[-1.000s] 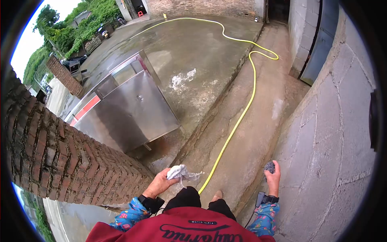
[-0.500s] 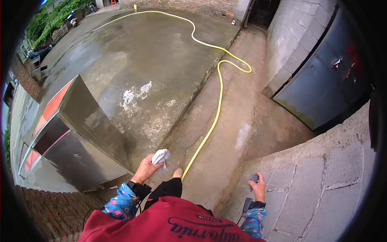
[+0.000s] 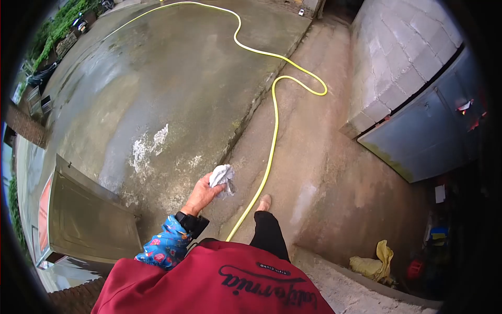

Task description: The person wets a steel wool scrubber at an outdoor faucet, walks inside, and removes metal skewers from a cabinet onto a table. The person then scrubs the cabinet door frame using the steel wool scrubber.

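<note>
My left hand point(image 3: 201, 194) is closed around a crumpled white cloth point(image 3: 221, 177), held out in front of my body at about waist height. A black strap and device point(image 3: 192, 223) sit on that wrist, above a blue flowered sleeve point(image 3: 166, 246). Below and beside the cloth, a yellow hose point(image 3: 270, 152) runs along the wet concrete. My right hand is out of the picture, and whatever it holds cannot be seen. One of my shoes point(image 3: 265, 202) shows on the path just right of the hose.
At left stands a metal-sided cabinet point(image 3: 91, 214) with an orange panel. A raised concrete edge point(image 3: 251, 112) borders the path. To the right are a block wall point(image 3: 402, 63), a metal door point(image 3: 426, 136) and a yellow sack point(image 3: 374, 261) beyond a low wall point(image 3: 345, 285).
My body has moved forward and turned right along the path. My right hand, which held a grey scouring pad, has left the view. My left hand still grips the white cloth.
</note>
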